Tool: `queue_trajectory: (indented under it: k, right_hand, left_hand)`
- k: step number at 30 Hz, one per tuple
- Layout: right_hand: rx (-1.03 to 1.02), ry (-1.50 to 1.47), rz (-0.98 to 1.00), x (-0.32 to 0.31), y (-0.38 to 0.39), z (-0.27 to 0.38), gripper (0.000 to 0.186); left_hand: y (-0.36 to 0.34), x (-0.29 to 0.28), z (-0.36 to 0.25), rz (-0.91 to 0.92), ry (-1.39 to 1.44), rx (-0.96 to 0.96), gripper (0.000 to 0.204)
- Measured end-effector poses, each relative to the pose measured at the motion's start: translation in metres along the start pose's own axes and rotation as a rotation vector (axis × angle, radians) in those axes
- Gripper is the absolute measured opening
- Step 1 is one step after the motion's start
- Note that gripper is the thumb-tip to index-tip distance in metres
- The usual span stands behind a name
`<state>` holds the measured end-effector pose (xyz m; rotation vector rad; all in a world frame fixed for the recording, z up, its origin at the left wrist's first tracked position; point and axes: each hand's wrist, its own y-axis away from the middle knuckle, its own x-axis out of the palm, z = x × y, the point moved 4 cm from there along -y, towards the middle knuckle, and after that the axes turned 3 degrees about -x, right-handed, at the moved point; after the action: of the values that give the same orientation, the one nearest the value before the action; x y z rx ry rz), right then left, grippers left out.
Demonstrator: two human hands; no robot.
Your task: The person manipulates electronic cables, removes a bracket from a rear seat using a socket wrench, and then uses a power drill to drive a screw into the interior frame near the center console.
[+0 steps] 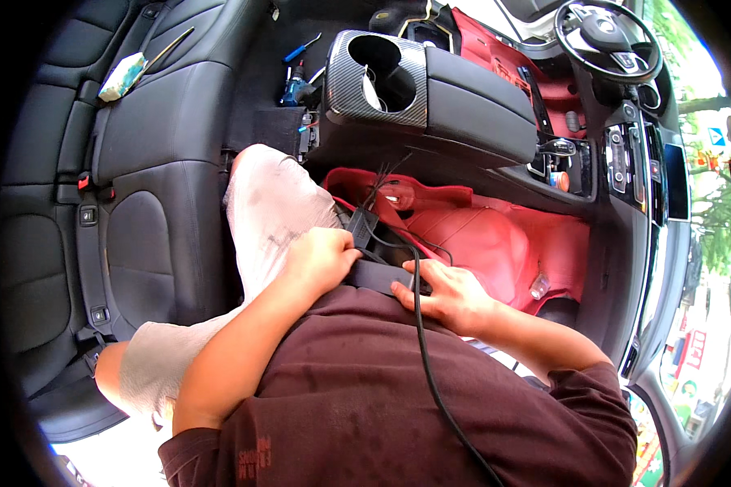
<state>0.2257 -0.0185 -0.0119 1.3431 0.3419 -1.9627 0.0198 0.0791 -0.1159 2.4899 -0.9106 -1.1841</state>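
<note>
A dark grey flat bar-shaped piece (pixel 375 277) lies across in front of my shirt. My left hand (pixel 321 258) is closed at its left end, fingers curled, with part of the grip hidden. At the other end, my right hand (pixel 447 297) grips the piece between thumb and fingers. Just beyond the left fingers sits a small black box (pixel 363 228), with a bundle of thin dark wires (pixel 374 193) fanning out from its far side. A black cable (pixel 424 357) loops past my right fingers and runs down over my shirt.
Ahead stands the centre console (pixel 479 93) with cup holders (pixel 375 77). Red covering (pixel 495 243) lines the footwell. A blue cordless drill (pixel 297 88) and a screwdriver (pixel 299 50) lie beyond my knee. Black rear seats (pixel 158 122) hold a tissue pack (pixel 124 77).
</note>
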Motion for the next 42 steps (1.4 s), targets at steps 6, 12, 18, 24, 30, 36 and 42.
queue_trajectory:
  k: [6, 12, 18, 24, 30, 36, 42]
  right_hand:
    - [0.078, 0.100, 0.221, 0.043, 0.014, 0.001, 0.034]
    - [0.213, -0.070, 0.329, 0.060, -0.011, -0.014, 0.028]
    - [0.462, -0.860, 0.466, 0.037, -0.045, -0.101, 0.053]
    - [-0.091, -0.036, -0.038, 0.027, -0.112, -0.109, 0.069]
    - [-0.207, -0.158, 0.096, 0.034, -0.133, -0.100, 0.053]
    - [-0.146, -0.272, -0.004, -0.023, -0.098, -0.074, 0.061]
    - [-0.292, -0.002, -0.131, -0.032, -0.070, -0.057, 0.044]
  left_hand:
    - [0.023, 0.018, -0.028, -0.064, -0.119, 0.391, 0.024]
    - [0.020, 0.019, -0.018, -0.102, -0.055, 0.279, 0.026]
    - [0.033, 0.007, -0.004, -0.010, -0.008, 0.137, 0.021]
    - [0.036, 0.001, 0.007, 0.052, -0.027, 0.103, 0.017]
    - [0.049, -0.007, 0.026, 0.076, 0.023, -0.057, 0.018]
    - [0.050, -0.004, 0.035, -0.008, 0.082, -0.073, 0.021]
    - [0.048, 0.001, 0.037, -0.011, 0.179, -0.073, 0.022]
